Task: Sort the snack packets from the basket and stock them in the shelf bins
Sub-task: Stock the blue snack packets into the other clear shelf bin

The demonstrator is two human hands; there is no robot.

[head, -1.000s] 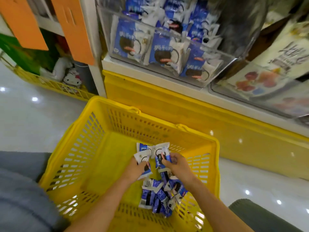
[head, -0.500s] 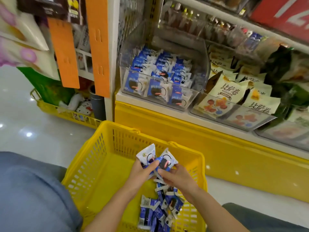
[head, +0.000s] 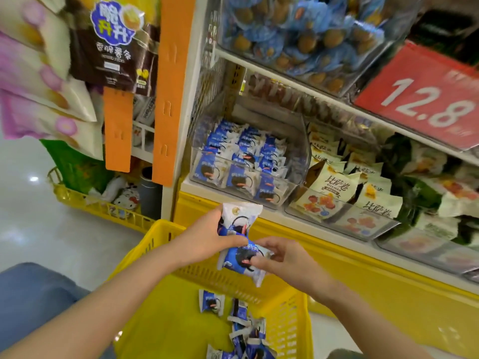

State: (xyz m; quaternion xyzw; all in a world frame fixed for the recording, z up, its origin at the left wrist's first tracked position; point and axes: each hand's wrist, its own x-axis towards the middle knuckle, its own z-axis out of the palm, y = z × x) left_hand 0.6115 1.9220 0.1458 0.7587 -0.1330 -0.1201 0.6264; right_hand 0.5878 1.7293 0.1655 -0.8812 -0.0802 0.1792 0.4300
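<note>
**Both hands on packets, above basket, short of bin**

Item: blue-and-white foil snack packets, small pillow-shaped sachets with crimped white ends. Each front carries a dark round biscuit picture ringed by a black loop. The print is too blurred to read.

Position: the held bunch sits over the far rim of the yellow plastic lattice basket. It is below and in front of the clear plastic shelf bin and is not touching it. At least two packets are in hand, one upper and one lower, and they overlap in the middle. An exact count cannot be told.

Left hand: fingers closed around the upper packet. The thumb lies across its lower front and the other fingers are hidden behind the foil. The packet stands nearly upright with its white end up.

Right hand: fingers narrowly curled, pinching the lower packet at its right edge with the thumb on the printed face. This packet tilts, its white end hanging down toward the basket.

Basket contents: more loose packets of the same kind, heaped along the right side of the floor, one lying apart from the heap.

Bin contents: the same packets, stacked in rows, faces forward.

Surroundings:
- Just right of the bin are cream packets in a neighbouring bin.
- Above right is a red price sign reading 12.8.
- Orange plastic strips hang at the shelf's left post.
</note>
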